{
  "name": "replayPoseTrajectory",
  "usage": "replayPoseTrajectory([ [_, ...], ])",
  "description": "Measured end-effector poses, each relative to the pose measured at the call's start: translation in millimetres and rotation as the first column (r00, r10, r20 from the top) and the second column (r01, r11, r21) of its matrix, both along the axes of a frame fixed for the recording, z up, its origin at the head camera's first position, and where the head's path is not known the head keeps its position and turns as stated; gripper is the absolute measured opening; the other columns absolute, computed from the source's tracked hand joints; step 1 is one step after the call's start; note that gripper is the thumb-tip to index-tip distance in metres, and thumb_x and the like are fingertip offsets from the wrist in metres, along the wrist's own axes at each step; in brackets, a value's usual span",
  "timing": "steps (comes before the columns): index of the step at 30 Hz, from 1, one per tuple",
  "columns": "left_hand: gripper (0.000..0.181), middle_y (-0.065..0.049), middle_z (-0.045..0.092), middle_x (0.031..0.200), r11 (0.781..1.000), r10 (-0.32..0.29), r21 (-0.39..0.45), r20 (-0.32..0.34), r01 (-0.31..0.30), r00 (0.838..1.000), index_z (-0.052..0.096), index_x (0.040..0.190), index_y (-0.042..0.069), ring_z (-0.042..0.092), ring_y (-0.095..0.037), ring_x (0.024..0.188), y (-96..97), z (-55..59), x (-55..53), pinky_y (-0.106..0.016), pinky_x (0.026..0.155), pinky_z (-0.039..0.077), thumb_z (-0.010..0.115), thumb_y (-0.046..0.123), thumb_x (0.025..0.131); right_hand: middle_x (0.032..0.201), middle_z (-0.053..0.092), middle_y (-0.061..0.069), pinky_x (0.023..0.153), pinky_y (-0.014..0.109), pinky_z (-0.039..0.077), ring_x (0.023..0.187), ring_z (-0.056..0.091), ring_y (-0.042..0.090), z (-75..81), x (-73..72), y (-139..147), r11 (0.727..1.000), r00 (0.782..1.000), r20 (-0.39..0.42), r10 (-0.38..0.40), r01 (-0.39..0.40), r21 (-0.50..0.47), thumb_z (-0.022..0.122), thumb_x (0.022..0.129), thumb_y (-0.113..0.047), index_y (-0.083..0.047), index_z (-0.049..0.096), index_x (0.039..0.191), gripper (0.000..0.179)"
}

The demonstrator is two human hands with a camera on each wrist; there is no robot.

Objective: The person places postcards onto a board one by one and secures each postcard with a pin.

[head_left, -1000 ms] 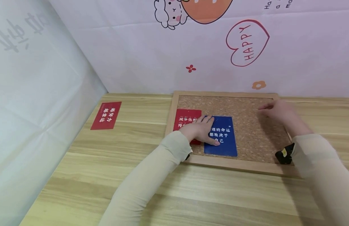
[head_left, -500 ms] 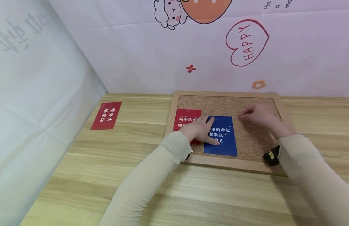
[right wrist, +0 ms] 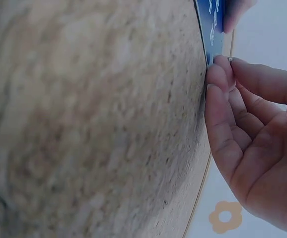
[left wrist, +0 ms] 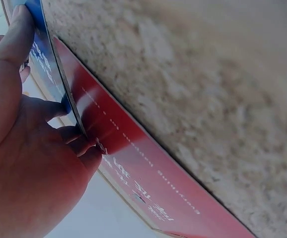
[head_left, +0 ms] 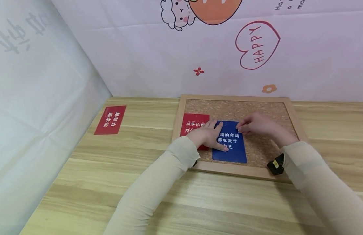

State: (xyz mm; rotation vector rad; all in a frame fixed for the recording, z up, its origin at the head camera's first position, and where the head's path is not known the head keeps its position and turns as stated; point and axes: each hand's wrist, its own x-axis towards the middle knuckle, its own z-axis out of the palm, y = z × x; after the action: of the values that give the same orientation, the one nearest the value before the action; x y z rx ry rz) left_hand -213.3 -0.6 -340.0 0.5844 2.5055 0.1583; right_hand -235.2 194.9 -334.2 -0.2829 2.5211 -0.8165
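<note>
both hands at a framed cork board (head_left: pixel 259 155), which lies on a wood-grain counter (head_left: pixel 81 182); the left hand (head_left: pixel 207 134) is spread flat with its fingers extended and holds nothing, thumb resting on a blue card (head_left: pixel 235 151), the other fingers reaching across the red card (head_left: pixel 190 128) to its left and the blue card's left edge; the right hand (head_left: pixel 259 128) is nearly closed, thumb and forefinger pinching a small shiny object (right wrist: pixel 230 59), too small to identify, at the blue card's right edge near its upper corner; whether the object touches the card cannot be told; the blue card lies on the cork, left of the board's middle, just beside the red card, which bears a round silvery spot (head_left: pixel 192 123); a second red card (head_left: pixel 110 120) lies on the counter, well apart to the left; behind the board stands a printed white cloth (head_left: pixel 140 62) with a red heart outline (head_left: pixel 280 38) reading "happy"
</note>
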Motion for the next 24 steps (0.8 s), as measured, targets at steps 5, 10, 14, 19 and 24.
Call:
replayPoseTrajectory([
  [5,0.098,-0.005,-0.003,0.163,1.000,0.015,0.009,0.008,-0.015,1.000,0.004,0.155,0.017,-0.001,-0.022,0.151,-0.4,0.6,0.6,-0.038,0.123,0.010,0.059,0.060,0.085,0.092,0.067,0.009,0.073,0.028,0.054,0.082,0.060,0.016,0.2,0.1,-2.3,1.000,1.000,0.012,0.007,-0.006,-0.022,0.054,0.096,-0.015,0.005,0.064,0.110,0.026],
  [10,0.099,-0.004,-0.002,0.163,1.000,0.025,0.010,0.006,-0.025,1.000,0.005,0.155,0.018,0.000,-0.021,0.151,-0.2,0.5,0.7,-0.038,0.123,0.011,0.059,0.060,0.084,0.094,0.068,0.011,0.073,0.029,0.055,0.081,0.061,0.014,-1.0,0.0,-4.3,0.999,0.999,0.022,0.031,-0.030,-0.041,0.055,0.096,-0.014,0.006,0.064,0.111,0.027],
  [14,0.099,-0.004,-0.002,0.163,1.000,0.021,0.009,0.002,-0.021,1.000,0.005,0.155,0.018,0.000,-0.022,0.151,-0.3,0.1,0.3,-0.037,0.123,0.011,0.059,0.060,0.084,0.095,0.068,0.012,0.073,0.028,0.055,0.081,0.060,0.014,-1.2,0.4,-7.9,0.998,0.999,0.029,0.042,-0.041,-0.043,0.054,0.096,-0.013,0.006,0.064,0.111,0.026],
  [19,0.099,-0.005,-0.002,0.163,1.000,0.013,0.006,0.002,-0.013,1.000,0.005,0.155,0.017,0.000,-0.022,0.151,-0.7,0.1,0.1,-0.037,0.123,0.010,0.059,0.060,0.085,0.093,0.069,0.010,0.072,0.028,0.055,0.081,0.061,0.013,-1.2,0.3,-11.5,0.998,0.998,0.024,0.060,-0.059,-0.030,0.055,0.096,-0.015,0.005,0.065,0.110,0.026],
  [24,0.098,-0.006,-0.002,0.163,1.000,0.008,0.008,0.002,-0.009,1.000,0.005,0.155,0.017,0.000,-0.023,0.151,-0.8,0.9,0.4,-0.037,0.123,0.011,0.059,0.059,0.085,0.094,0.068,0.012,0.070,0.028,0.053,0.082,0.061,0.013,-1.8,0.0,-13.8,0.996,0.996,0.032,0.084,-0.083,-0.044,0.055,0.096,-0.016,0.006,0.064,0.111,0.028],
])
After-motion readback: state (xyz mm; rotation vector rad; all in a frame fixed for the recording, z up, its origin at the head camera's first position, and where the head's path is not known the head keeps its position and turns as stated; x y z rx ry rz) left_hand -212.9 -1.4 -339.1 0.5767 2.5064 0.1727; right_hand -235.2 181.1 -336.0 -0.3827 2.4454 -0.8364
